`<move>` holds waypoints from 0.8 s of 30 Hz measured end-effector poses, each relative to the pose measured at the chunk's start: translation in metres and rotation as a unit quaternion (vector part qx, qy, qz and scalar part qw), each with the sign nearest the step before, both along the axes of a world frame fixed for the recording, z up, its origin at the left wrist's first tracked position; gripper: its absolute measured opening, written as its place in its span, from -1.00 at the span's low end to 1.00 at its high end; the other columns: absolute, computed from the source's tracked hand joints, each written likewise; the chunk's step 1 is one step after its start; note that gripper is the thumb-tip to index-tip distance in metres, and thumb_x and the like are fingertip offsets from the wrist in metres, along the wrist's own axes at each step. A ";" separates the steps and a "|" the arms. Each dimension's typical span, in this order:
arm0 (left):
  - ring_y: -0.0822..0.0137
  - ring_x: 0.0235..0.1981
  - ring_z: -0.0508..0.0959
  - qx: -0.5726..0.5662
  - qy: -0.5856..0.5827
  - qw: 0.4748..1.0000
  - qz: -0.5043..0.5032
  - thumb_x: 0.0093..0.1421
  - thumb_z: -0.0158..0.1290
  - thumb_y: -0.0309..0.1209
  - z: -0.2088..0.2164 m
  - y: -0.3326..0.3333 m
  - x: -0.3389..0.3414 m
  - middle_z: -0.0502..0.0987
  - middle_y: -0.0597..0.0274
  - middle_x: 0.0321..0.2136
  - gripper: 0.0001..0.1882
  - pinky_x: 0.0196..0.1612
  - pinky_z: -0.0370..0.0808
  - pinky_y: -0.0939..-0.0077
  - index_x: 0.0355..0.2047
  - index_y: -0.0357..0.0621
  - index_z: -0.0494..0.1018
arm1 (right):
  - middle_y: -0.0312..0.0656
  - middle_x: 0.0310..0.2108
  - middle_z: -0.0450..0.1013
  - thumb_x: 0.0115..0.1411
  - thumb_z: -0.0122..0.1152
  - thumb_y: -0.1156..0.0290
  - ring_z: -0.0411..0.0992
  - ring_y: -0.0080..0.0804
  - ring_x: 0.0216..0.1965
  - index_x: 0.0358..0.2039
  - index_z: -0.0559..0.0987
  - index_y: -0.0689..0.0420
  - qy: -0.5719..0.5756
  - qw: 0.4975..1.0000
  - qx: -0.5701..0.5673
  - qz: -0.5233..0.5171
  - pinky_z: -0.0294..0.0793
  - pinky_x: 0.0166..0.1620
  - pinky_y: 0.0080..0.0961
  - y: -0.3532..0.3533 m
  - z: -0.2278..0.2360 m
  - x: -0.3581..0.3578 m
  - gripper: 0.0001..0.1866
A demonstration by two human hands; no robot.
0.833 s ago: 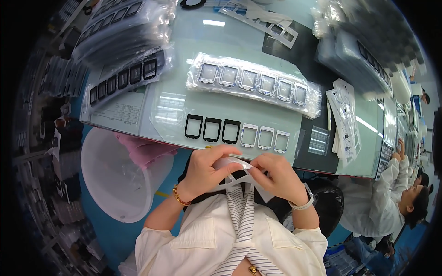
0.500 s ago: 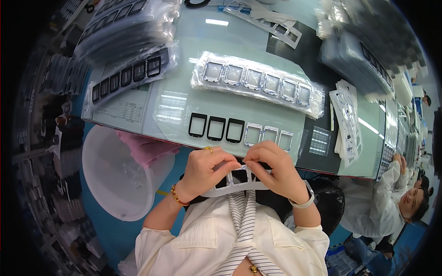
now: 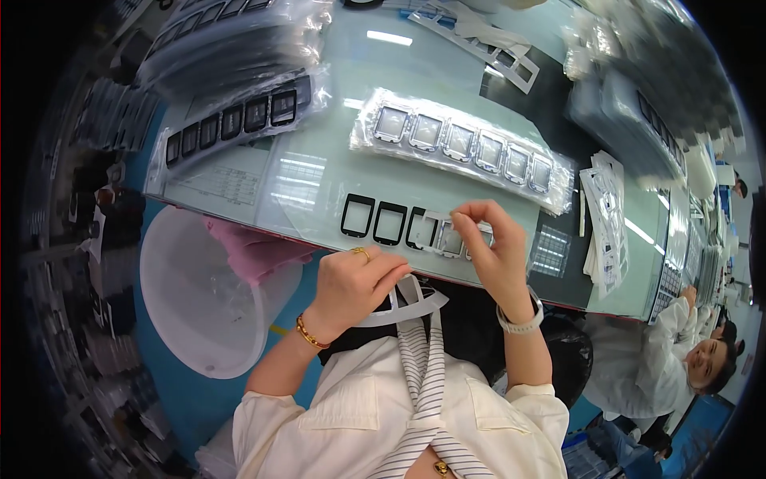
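Observation:
My left hand (image 3: 351,289) is closed, pinching a white strip with window-like cut-outs (image 3: 411,307) just off the table's front edge. My right hand (image 3: 501,251) reaches over the table, thumb and forefinger pinched on a thin pale frame-shaped piece (image 3: 448,239). This piece overlaps the row of small frames and partly covers the third black frame (image 3: 418,229). Left of it lie two more black rectangular frames (image 3: 357,215). My right hand hides much of the white frames at the row's right end.
A bagged tray of several white-edged frames (image 3: 463,144) lies behind the row. Bagged black frames (image 3: 231,120) are at the left, near stacked plastic packs (image 3: 239,48). White cut-out strips (image 3: 605,223) lie at the right. A white bin (image 3: 203,319) stands below the table edge.
My right hand has parted from the left and moved forward over the row, carrying the pale piece. My left hand keeps the strip, its free end now hanging.

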State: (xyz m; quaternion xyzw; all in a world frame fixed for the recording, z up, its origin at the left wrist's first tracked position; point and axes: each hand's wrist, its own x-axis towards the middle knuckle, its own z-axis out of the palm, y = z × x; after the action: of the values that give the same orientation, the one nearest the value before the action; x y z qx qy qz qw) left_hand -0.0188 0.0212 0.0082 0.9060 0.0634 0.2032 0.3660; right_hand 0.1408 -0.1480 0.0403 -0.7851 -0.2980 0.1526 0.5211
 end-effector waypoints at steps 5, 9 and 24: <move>0.31 -0.68 0.47 0.050 -0.010 0.999 0.008 0.13 0.39 -0.31 -0.005 0.000 0.001 0.43 0.35 -0.64 -0.85 -0.59 0.36 0.41 -0.27 0.08 0.74 | -0.29 -0.35 0.61 0.36 0.31 0.49 0.47 -0.62 -0.30 -0.19 0.63 0.31 0.020 1.000 -0.007 0.008 0.47 -0.17 -0.61 0.006 -0.023 -0.001 -0.87; 0.31 -0.69 0.44 0.061 -0.014 0.998 0.012 0.13 0.39 -0.28 -0.007 0.000 0.001 0.39 0.37 -0.65 -0.85 -0.60 0.35 0.40 -0.26 0.13 0.75 | -0.30 -0.35 0.61 0.36 0.31 0.49 0.45 -0.62 -0.31 -0.19 0.63 0.30 0.009 1.000 -0.019 0.005 0.46 -0.18 -0.60 0.008 -0.022 -0.004 -0.88; 0.33 -0.69 0.42 0.076 -0.008 0.997 0.012 0.14 0.38 -0.26 -0.008 -0.001 0.001 0.36 0.40 -0.67 -0.83 -0.60 0.33 0.40 -0.24 0.18 0.76 | -0.26 -0.37 0.60 0.33 0.33 0.54 0.45 -0.59 -0.35 -0.20 0.64 0.29 -0.026 0.999 -0.031 -0.004 0.47 -0.23 -0.59 0.010 -0.022 -0.007 -0.91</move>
State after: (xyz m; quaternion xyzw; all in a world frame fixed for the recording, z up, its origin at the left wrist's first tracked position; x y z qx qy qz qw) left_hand -0.0182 0.0203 0.0003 0.9287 0.0558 0.2192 0.2939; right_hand 0.1338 -0.1377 0.0179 -0.8055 -0.3039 0.1390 0.4893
